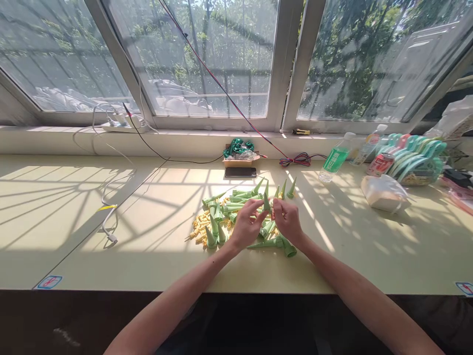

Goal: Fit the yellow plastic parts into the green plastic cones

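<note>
Between thumb and fingers, my left hand [248, 223] grips a green plastic cone [266, 198], its point upward. Close beside it, my right hand [286, 219] has its fingers pinched together near the cone's base; what they hold, if anything, is hidden. Under and around both hands lies a pile of green cones [240, 197], some upright, others on their sides. Small yellow plastic pieces [200, 227] are heaped at the pile's left. Near the table's front, a green cone [289, 248] lies below my right wrist.
A black phone [240, 172] lies before a small box of green material [241, 157]. To the right stand a green-labelled bottle [334, 160], a red can [380, 164] and a white package [384, 193]. A white cable [111, 222] crosses the table [155, 266] at left.
</note>
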{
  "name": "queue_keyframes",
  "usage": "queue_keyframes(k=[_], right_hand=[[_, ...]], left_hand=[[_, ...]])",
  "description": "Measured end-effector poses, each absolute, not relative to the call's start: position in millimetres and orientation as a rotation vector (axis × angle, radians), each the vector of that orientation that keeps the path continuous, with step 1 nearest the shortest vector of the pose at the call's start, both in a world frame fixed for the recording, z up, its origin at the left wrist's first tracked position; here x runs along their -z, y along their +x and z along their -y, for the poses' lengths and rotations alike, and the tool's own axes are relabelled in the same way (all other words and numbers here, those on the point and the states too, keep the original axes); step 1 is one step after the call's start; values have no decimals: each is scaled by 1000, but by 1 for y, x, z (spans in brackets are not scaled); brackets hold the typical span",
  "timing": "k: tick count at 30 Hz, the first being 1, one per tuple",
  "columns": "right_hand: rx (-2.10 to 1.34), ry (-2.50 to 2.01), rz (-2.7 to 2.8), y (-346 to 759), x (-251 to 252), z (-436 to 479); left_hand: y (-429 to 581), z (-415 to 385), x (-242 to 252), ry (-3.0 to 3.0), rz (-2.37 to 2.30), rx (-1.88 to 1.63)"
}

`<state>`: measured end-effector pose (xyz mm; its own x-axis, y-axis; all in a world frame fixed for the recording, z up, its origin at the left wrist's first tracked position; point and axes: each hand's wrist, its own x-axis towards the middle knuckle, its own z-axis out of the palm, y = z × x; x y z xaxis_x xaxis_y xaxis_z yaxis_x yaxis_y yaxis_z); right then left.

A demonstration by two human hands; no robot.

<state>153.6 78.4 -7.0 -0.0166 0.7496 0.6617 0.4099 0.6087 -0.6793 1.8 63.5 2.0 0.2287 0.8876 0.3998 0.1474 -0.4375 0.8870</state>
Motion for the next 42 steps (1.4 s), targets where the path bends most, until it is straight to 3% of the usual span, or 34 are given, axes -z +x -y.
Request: queue_keyframes(k=[26, 42], right_hand=[[-393, -952, 1633, 153, 8, -74], [-400, -916, 1672, 155, 8, -77]], left_hand=[[6, -60, -18, 1331, -1006, -1292], [4, -62, -13, 1300, -870, -1094]])
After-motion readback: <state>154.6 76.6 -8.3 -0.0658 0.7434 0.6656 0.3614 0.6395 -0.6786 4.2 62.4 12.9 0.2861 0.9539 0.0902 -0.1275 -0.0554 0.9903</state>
